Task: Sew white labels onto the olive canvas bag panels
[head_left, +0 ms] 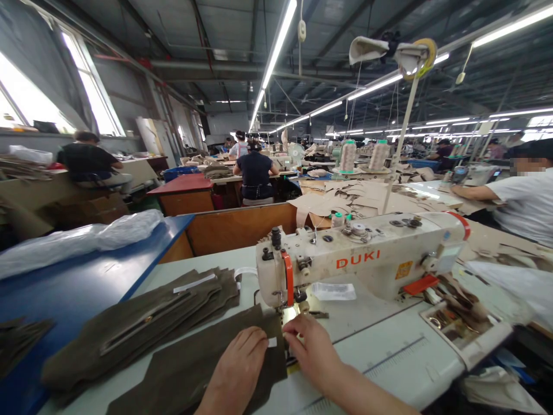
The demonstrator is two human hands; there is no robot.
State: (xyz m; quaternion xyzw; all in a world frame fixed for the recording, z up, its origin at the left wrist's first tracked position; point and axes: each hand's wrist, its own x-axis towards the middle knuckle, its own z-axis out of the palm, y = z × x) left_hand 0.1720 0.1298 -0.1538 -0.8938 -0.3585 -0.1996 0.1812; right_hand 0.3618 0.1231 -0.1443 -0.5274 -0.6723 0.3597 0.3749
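A dark olive fabric panel [190,351] lies on the sewing machine bed, its right edge by the needle area. My left hand [239,366] rests on this panel, fingers curled together, the fingertips at a small white label [272,342]. Just right of the presser foot, my right hand [314,353] is closed in a pinch; what lies between its fingertips is too small to make out. The white DUKI sewing machine [363,259] stands right in front of both hands, its lamp lighting the needle area. Needle and stitching are hidden.
Left of the panel lies a stack of olive fabric pieces [129,334] with a zipper and white strip on top. A parts tray [466,334] sits at the table's right. The blue table [99,265] holds plastic wrap. A co-worker in white [527,202] sits at right.
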